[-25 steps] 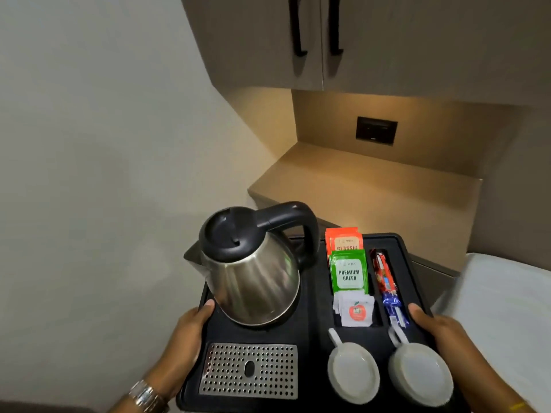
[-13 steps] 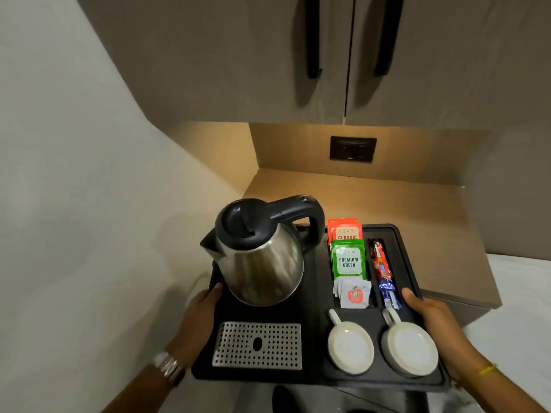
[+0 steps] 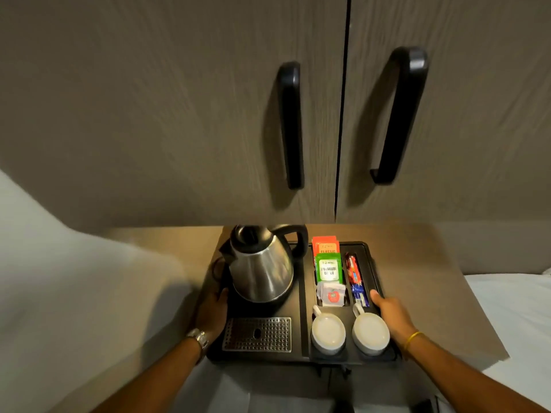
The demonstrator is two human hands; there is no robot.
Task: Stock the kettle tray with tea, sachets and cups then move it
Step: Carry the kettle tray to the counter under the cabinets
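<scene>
Where a tan wooden worktop (image 3: pixel 417 263) sits beneath grey-brown cabinet doors (image 3: pixel 179 114), black plastic kettle tray (image 3: pixel 301 323) partly overhangs its front edge; left hand (image 3: pixel 211 311) and right hand (image 3: pixel 390 314), each grip clasping a tray side

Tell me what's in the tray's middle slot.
In the tray slot: orange Classic packets at the back, green packets, then white sachets. How many are stacked beneath is hidden.

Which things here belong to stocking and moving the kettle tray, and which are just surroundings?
Job: tray, kettle, tea packets, sachets, two cups, left hand, right hand.
Surroundings: cupboard doors, shelf.
</scene>
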